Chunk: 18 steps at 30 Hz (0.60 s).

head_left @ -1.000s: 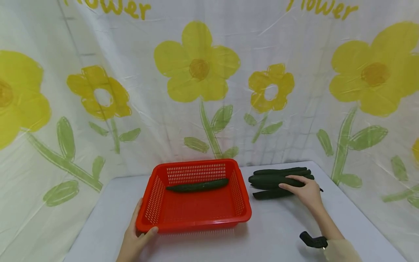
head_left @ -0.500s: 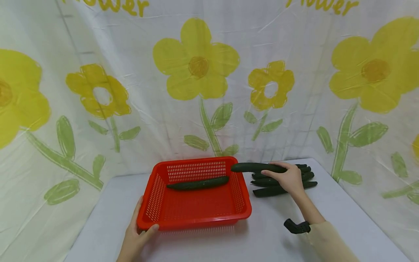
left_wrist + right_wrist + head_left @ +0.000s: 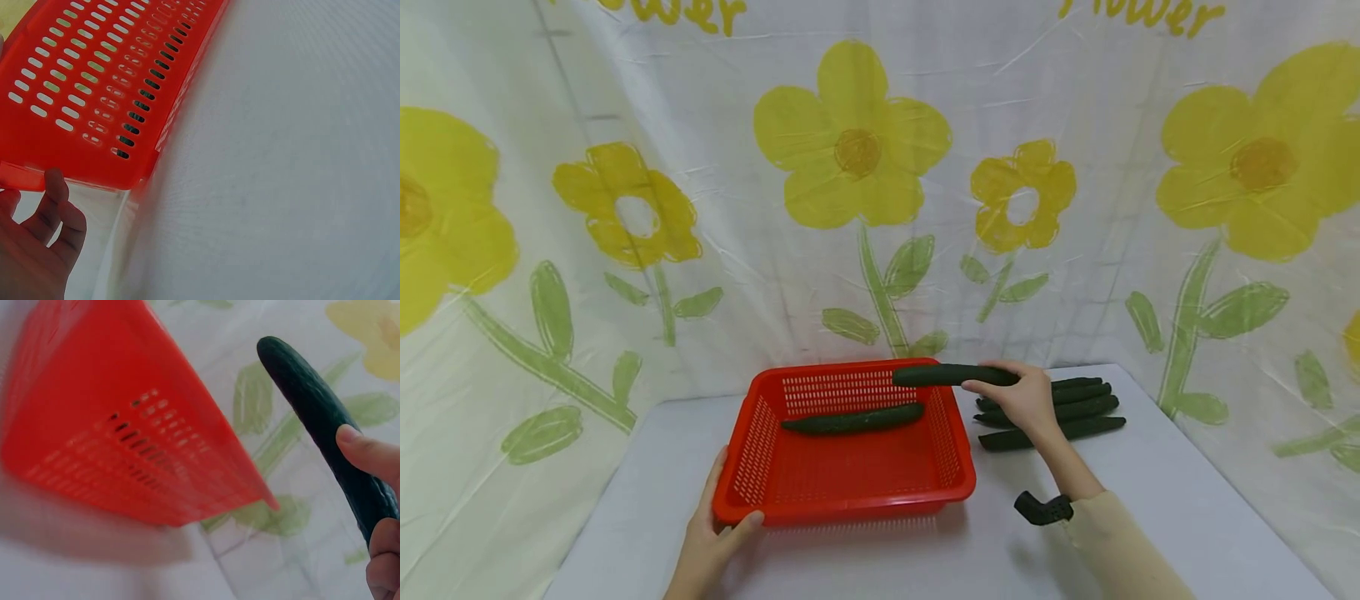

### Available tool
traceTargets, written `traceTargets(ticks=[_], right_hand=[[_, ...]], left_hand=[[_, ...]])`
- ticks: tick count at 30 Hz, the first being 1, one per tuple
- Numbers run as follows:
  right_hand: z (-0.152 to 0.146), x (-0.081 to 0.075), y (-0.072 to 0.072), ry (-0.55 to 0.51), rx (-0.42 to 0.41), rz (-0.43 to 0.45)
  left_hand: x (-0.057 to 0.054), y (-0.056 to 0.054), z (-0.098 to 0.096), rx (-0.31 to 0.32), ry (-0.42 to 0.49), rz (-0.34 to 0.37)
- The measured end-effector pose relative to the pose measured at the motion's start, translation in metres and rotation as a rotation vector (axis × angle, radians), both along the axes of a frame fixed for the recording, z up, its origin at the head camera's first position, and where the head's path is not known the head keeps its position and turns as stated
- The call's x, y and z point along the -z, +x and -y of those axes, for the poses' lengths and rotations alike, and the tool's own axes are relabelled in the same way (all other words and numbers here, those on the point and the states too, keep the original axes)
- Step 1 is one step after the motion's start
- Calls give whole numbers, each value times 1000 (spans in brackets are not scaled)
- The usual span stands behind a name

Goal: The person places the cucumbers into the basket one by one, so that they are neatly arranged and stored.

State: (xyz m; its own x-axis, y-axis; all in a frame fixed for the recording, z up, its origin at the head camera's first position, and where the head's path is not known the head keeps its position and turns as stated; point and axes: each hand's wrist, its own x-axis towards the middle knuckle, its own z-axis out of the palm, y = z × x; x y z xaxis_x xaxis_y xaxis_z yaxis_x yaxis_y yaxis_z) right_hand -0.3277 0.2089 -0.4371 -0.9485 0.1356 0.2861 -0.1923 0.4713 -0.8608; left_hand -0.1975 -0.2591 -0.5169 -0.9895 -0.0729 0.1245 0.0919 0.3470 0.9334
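Note:
A dark green cucumber (image 3: 936, 375) is held up in my right hand (image 3: 1022, 400), its free end over the far right corner of the red plastic basket (image 3: 842, 507). Thumb and fingers pinch this cucumber (image 3: 319, 412) near its other end, as the right wrist view shows. Inside the basket a second cucumber (image 3: 853, 420) lies crosswise near the back wall. My left hand (image 3: 706, 537) grips the basket's near left corner. In the left wrist view the curled fingers (image 3: 55, 187) of that hand are at the basket's rim.
Several more cucumbers (image 3: 1082, 407) lie in a loose pile on the white table (image 3: 865, 567), right of the basket. A curtain (image 3: 737, 208) painted with yellow flowers hangs behind the table. A black band (image 3: 1045, 508) with a camera sits on my right wrist.
My right hand has lifted a cucumber off the pile and carried it left, to the basket's far right corner. The left hand has stayed on the basket.

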Motion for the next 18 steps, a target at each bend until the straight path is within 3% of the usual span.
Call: traceTargets(ticks=[9,18], right_hand=[[40,-9,-9,-47,-86,-22],[83,-19,-16,-19,-150,-50]], left_hand=[[0,0,0,-1,18,9],[0,1,0,9,22,-6]])
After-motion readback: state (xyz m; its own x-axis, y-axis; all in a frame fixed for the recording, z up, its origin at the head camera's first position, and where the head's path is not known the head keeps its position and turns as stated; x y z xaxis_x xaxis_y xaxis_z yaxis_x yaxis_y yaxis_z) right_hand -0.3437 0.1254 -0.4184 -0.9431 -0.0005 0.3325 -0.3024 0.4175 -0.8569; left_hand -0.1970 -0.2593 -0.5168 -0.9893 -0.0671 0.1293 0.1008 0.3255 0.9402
